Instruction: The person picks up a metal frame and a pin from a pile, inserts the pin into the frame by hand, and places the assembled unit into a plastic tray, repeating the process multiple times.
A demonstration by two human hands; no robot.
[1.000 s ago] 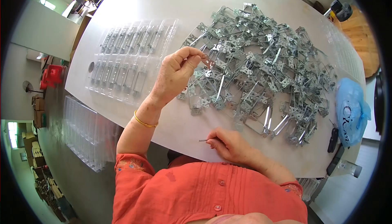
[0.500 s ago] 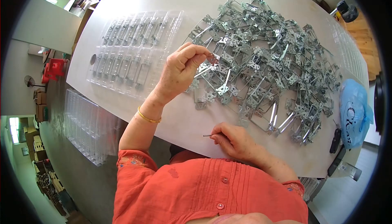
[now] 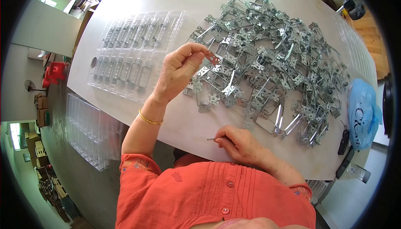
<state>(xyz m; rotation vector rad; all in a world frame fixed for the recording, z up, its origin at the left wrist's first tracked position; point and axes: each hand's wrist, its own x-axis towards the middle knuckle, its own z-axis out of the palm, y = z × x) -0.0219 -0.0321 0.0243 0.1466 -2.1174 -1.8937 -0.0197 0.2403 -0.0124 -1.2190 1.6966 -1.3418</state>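
My left hand [image 3: 179,70], with a yellow bangle at the wrist, is raised over the near left edge of a heap of metal brackets [image 3: 267,58]. Thumb and index finger pinch a small metal plate with holes [image 3: 213,58], which looks reddish. Lower down, close to the table's front edge, my right hand [image 3: 238,143] is closed around a thin metal pin [image 3: 211,139]; its tip points left out of the fingers. A clear plastic tray [image 3: 125,53] holding metal brackets in its compartments lies on the table to the left of the heap.
Stacked clear trays [image 3: 92,129] stand left below the table edge, and more clear trays [image 3: 355,49] lie at the right. A blue plastic bag [image 3: 362,114] and a black tool-like object [image 3: 343,142] sit at the right edge of the white table [image 3: 184,124].
My left hand has shifted slightly left, and the plate in its fingers now shows more of its face. My right hand stays almost where it was, holding the pin.
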